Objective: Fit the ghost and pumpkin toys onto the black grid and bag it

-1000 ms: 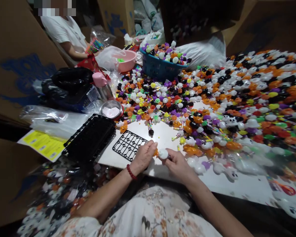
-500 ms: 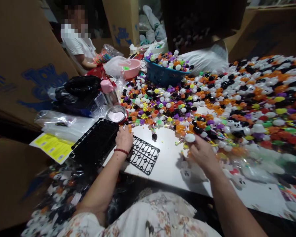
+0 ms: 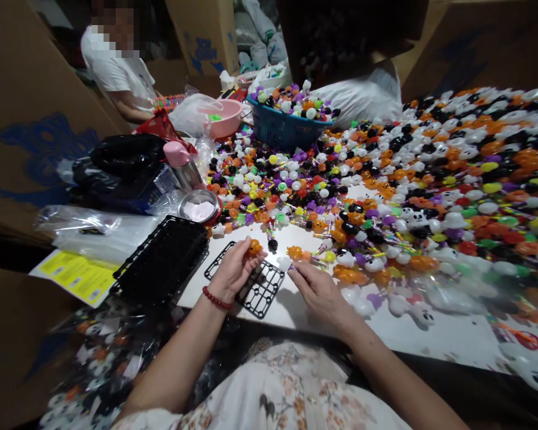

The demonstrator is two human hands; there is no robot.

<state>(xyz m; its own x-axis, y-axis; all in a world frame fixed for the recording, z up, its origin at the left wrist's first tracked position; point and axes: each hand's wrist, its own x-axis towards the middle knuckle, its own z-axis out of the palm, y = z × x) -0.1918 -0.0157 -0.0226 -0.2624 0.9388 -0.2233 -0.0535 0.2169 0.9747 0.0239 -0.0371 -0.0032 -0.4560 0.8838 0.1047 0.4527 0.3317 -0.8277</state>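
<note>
My left hand [image 3: 231, 272], with a red bead bracelet, is closed with its palm partly up around a small orange-headed stick toy [image 3: 254, 246]; the stick part is hidden by the fingers. Below it lies a flat black plastic grid tray [image 3: 262, 289] on the white table [image 3: 233, 234]. My right hand [image 3: 318, 291] pinches a stick toy with a whitish head [image 3: 284, 263], held over the tray's right side. Just behind that lies another orange-headed piece [image 3: 298, 254]. A black-headed stick toy [image 3: 272, 243] rests beyond the tray.
A stack of black trays [image 3: 164, 260] stands left, beside a metal bowl [image 3: 199, 206] and a pink-lidded flask [image 3: 182, 162]. Loose colourful toys [image 3: 412, 173] cover the table's back and right. A blue basket [image 3: 287, 126] holds more. Another person [image 3: 116, 77] sits at the far left.
My right hand has moved left from the toy pile with the white-headed piece, now over the tray. My left hand has turned palm up, showing the orange-headed toy. The camera view has shifted slightly.
</note>
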